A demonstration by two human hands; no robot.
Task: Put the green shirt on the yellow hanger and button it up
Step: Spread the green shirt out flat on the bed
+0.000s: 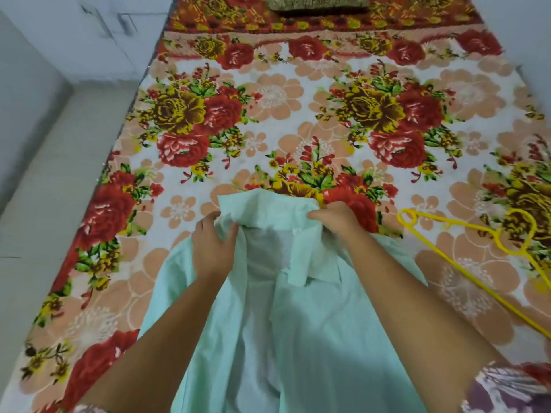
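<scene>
The pale green shirt [298,338] lies front-open on the bed, collar end pointing away from me, its white inner side showing down the middle. My left hand [211,245] grips the left side of the collar, thumb over the cloth. My right hand [335,219] pinches the collar's right side, fingers curled into the fabric. The yellow hanger [465,251] lies flat on the bedspread to the right of the shirt, hook towards the shirt, apart from both hands.
The bed is covered by a floral bedspread [268,114] with red and yellow roses. A dark patterned pillow [319,4] sits at the far end. A pale floor [59,174] runs along the bed's left edge.
</scene>
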